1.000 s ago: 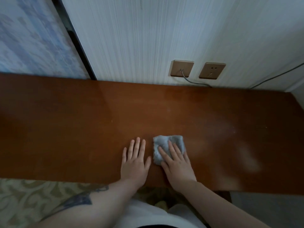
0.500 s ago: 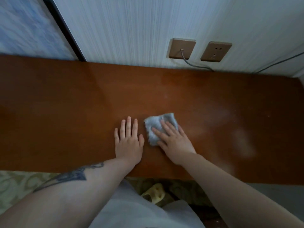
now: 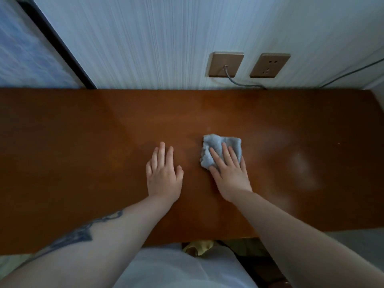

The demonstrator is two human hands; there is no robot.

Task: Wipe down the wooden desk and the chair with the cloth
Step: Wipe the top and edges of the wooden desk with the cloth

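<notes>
A small grey-blue cloth [image 3: 216, 145] lies folded near the middle of the wooden desk [image 3: 83, 142]. My right hand [image 3: 229, 171] presses flat on the cloth with straight fingers, covering its near half. My left hand [image 3: 163, 173] rests flat on the bare desk top to the left of the cloth, a short gap between them. Pale smeared patches show on the desk to the right of the cloth. The chair is not in view.
Two tan wall sockets [image 3: 225, 64] [image 3: 269, 65] sit on the striped wall behind the desk, a grey cable [image 3: 241, 84] hanging from the left one. A dark frame [image 3: 62, 46] runs down the wall at left. Patterned floor [image 3: 8, 262] shows below the desk's front edge.
My right hand has slid the cloth farther from me and to the right, widening the gap to my left hand. My left hand has also moved further onto the desk.
</notes>
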